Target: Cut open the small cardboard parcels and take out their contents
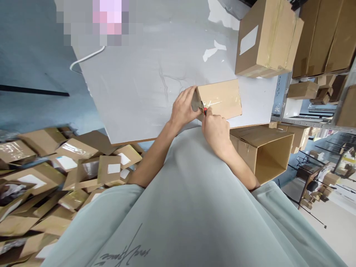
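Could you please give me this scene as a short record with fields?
Left hand: against the left end of the small carton
Right hand: holding a red-and-black tool at that same end; tool type unclear
Small carton: lying on the pale table, clear tape on top
Also on table: larger carton with white label; paper scraps
Right, beyond table's near edge: open carton
Lower left: heap of cartons

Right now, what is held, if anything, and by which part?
The right hand holds a small red tool, its gripped part hidden. The left hand touches the small carton at its left end; whether it grips is unclear.
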Tool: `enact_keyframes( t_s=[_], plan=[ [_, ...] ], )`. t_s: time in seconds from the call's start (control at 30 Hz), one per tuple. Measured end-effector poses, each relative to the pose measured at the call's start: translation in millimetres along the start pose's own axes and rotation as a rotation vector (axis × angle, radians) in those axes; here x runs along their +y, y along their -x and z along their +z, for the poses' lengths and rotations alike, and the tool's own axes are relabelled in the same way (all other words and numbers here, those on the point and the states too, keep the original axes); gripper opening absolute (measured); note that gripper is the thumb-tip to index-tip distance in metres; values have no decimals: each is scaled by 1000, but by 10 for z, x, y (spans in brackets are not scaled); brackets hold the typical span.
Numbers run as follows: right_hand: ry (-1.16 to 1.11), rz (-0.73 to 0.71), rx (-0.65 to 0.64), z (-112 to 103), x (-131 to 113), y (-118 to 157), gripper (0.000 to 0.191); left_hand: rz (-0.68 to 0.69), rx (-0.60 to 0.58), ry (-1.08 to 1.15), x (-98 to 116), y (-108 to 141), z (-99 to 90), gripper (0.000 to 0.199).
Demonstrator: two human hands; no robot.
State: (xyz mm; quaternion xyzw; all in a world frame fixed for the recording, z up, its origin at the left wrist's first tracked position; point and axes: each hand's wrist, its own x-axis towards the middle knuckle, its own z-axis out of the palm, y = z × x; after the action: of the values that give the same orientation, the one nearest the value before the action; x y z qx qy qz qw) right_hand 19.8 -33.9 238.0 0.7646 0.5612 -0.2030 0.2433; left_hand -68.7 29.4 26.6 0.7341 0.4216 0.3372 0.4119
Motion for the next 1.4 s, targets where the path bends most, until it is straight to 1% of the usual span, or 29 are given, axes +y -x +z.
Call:
enact_keyframes(
  t_s=[0.2,0.37,0.63,0.77,0.9,1.03,1.17,1.27,1.33,1.4],
  plan=[
    [-11,-2,-6,11,29,52,55,-12,28,0,38,20,27,89],
    [-9,6,-4,22,17,68,52,-19,38,12,27,26,51,88],
    [-13,-21,14,42,-11,-44,49,-24,30,16,34,30,42,86],
    [-32,-34,7,-31,-25,-73,40,-22,37,2,52,54,41,85],
    [-15,-16,-37,-119,-25,-54,38,-29,31,3,51,65,19,83],
    [-32,-41,-24,-128,36,-63,36,-23,26,7,35,45,-7,83],
    [-26,-64,-69,-111,128,-51,35,-12,-8,6,12,63,-9,88],
    [-36,-66,-57,-78,157,-63,36,-29,-23,41,-20,72,-47,91],
    [-45,-76,-40,-48,168,-79,36,-44,-43,98,-30,30,-109,84],
    [-50,-85,-40,-27,187,-79,37,-60,-45,143,-8,-58,-178,72]
  ],
)
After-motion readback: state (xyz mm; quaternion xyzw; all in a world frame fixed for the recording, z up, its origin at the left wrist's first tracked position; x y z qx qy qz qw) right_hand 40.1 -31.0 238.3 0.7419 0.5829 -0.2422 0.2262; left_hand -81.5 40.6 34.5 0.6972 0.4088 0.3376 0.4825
